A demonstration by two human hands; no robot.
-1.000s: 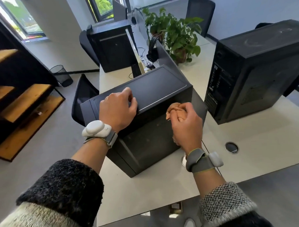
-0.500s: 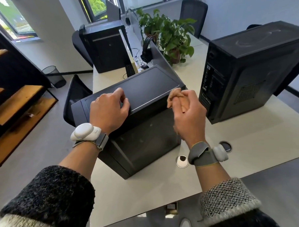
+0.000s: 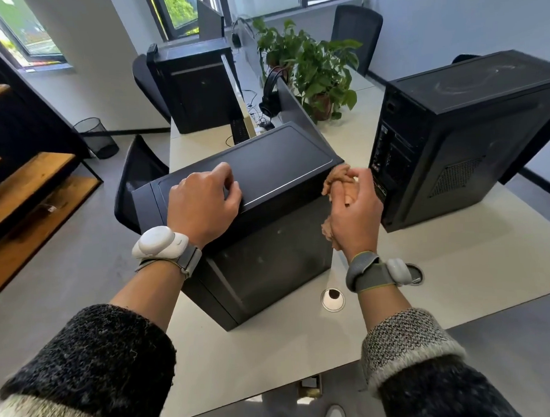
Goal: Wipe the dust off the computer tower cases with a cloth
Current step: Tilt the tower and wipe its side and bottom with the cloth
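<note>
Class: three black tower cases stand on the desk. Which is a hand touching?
The nearest, middle tower: the left hand rests on its top. The far tower and right tower stand untouched.

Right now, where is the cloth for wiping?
In the head view the cloth is bunched in the right hand, right of centre, beside the right top corner of the nearest computer case and left of the bigger case.
</note>
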